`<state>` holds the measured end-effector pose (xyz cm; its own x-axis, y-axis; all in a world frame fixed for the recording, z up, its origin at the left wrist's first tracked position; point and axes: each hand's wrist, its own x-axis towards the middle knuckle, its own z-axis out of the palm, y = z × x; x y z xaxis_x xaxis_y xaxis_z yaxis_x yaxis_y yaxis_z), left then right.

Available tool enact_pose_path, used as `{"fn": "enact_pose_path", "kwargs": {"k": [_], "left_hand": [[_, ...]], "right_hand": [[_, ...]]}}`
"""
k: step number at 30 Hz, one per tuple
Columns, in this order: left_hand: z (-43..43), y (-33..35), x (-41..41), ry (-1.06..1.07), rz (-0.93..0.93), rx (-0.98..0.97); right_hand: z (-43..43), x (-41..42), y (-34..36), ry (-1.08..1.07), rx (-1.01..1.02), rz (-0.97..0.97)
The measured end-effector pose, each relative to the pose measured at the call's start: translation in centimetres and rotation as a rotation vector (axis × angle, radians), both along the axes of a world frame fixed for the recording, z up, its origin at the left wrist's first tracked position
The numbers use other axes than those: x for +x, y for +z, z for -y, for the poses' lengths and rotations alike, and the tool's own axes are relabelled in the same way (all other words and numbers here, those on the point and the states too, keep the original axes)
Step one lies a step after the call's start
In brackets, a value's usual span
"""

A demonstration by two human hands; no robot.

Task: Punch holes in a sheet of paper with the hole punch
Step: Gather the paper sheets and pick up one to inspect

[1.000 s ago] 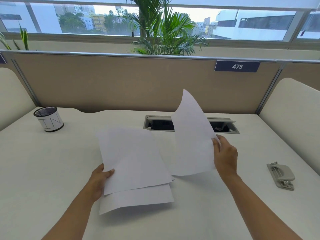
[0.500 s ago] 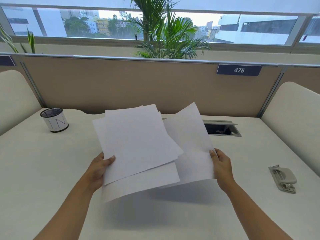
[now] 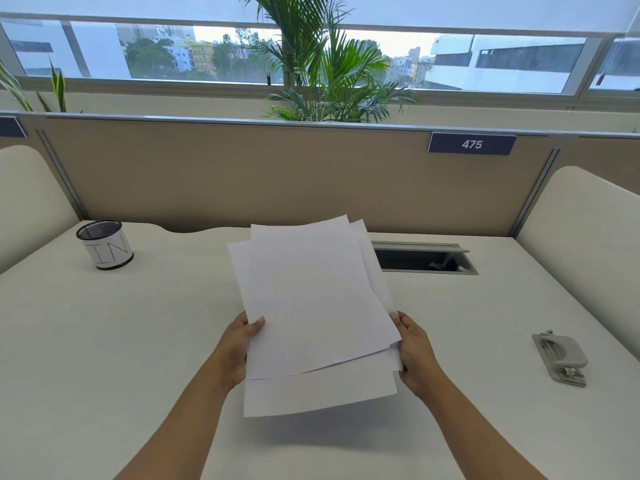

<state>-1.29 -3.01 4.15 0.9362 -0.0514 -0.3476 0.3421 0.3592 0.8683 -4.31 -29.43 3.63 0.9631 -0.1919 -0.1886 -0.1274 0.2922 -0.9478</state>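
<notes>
A white office desk (image 3: pixel 138 341) fills the lower half of the frame, backed by a tan fabric partition (image 3: pixel 242 174) with a metal top rail and a dark blue number plate (image 3: pixel 471 144) reading 475 at upper right. Rounded cream side panels (image 3: pixel 581 230) close in the desk at the left and right edges. Above the partition, a potted palm (image 3: pixel 329 71) stands before a long window (image 3: pixel 502 64) that looks out on city buildings and trees. A mesh pen cup (image 3: pixel 105 245) with a white band sits at the desk's far left, and an open cable hatch (image 3: pixel 424 258) is set into the surface right of centre.

At centre frame, a person holds a loose stack of sheets of paper (image 3: pixel 311 306) above the desk, tilted up and casting a soft shadow below. The white, blank sheets are fanned unevenly, their corners and edges out of line. The left hand (image 3: pixel 239 344) grips the stack's left edge, thumb on top; the right hand (image 3: pixel 414 351) clasps the right edge, fingers curled around it.

The grey hole punch (image 3: pixel 561 356) lies on the desk at lower right, well apart from both hands and the paper.
</notes>
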Motion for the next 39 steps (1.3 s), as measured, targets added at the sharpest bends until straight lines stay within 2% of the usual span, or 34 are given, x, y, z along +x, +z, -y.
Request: {"fn": "enact_pose_path", "kwargs": {"k": [9,13,17,22,29,33,39], "left_hand": [[-0.1,0.2,-0.3,0.002,0.120,0.059],[-0.5,0.5,-0.3,-0.042,0.181,0.088],[-0.4,0.6,-0.2,-0.092,0.200,0.084],[0.2,1.2,-0.2,-0.225,0.226,0.048],[0.9,2.5,0.3,-0.128,0.348,0.039],[1.0,3.3,0.9,-0.084,0.430,0.110],[1.2,2.9,0.8,-0.112,0.431,0.209]], "right_hand": [[1.4,-0.3,0.2,0.204,-0.033,-0.183],[2.3,0.4,1.0,0.293,-0.131,-0.215],[1.8,0.7,2.0,0.311,-0.199,-0.159],[0.7,0.9,2.3,0.218,-0.090,-0.031],[-0.4,1.2,2.9,0.068,-0.071,0.101],[-0.2,1.5,3.8,0.005,-0.097,0.160],[-0.3,1.1,3.1,0.075,-0.192,0.145]]}}
